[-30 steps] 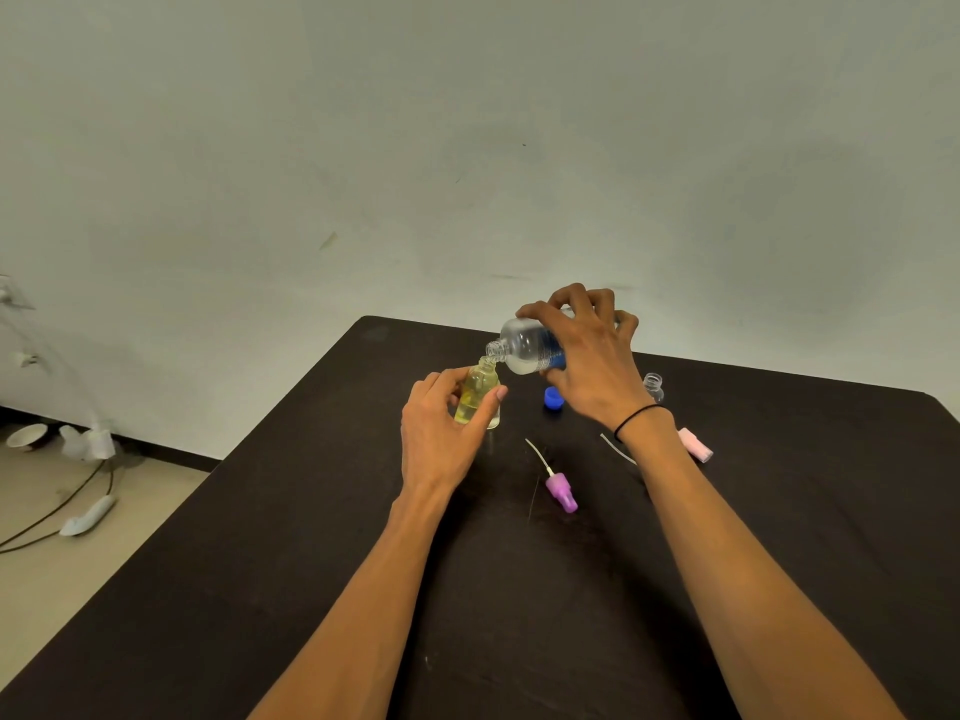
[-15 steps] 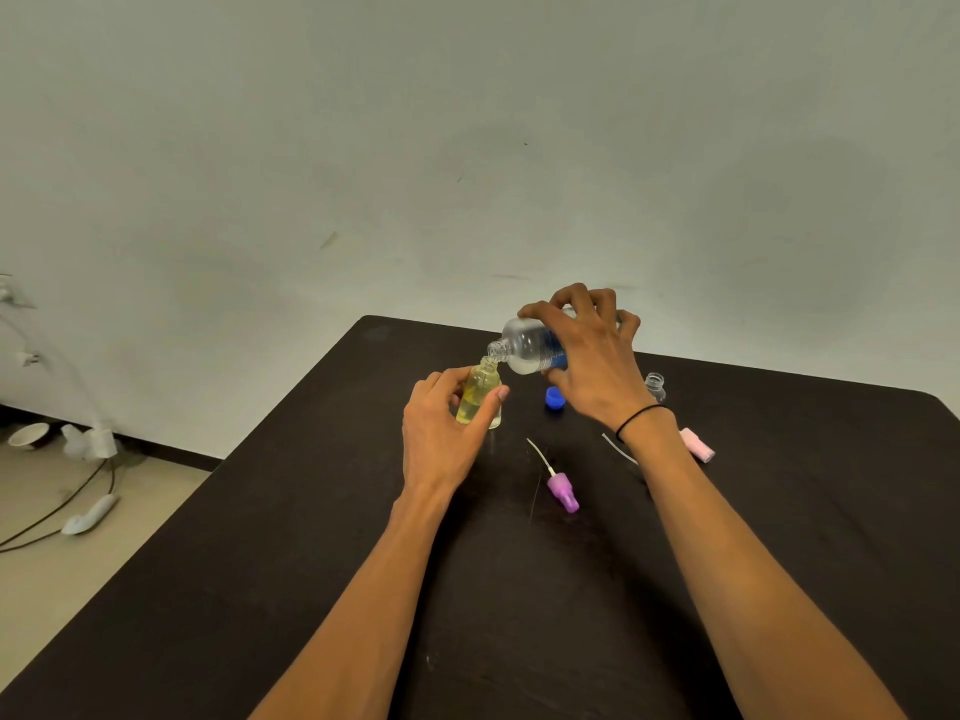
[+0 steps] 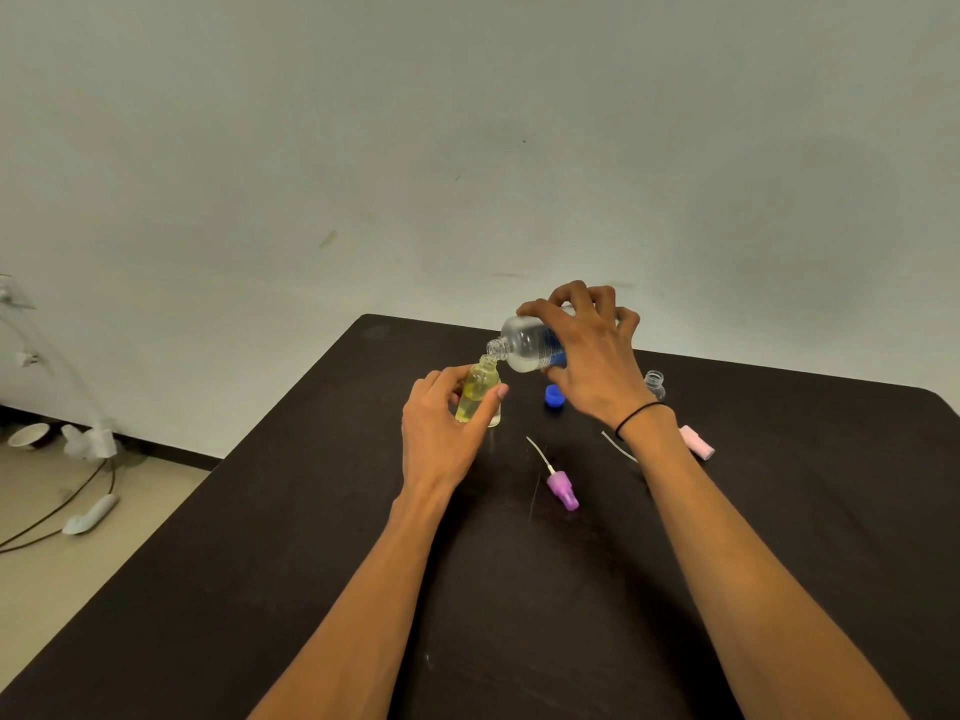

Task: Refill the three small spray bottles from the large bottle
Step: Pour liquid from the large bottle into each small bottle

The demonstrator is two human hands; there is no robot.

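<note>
1. The large clear plastic bottle with a blue label (image 3: 530,348), at frame centre, lies tipped sideways in the right hand (image 3: 592,363), which grips its body; its open neck sits over the small bottle's mouth.
2. The small clear yellowish bottle (image 3: 478,394) stands upright on the dark table (image 3: 260,563), grasped by the left hand (image 3: 441,433).
3. A blue cap (image 3: 555,396), a purple spray head with a white tube (image 3: 561,488) and a pink spray head (image 3: 697,442) lie just right of centre.

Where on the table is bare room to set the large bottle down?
Bare table left of the left hand, and the right side beyond the pink sprayer. Crowded: between the blue cap and purple sprayer.
</note>
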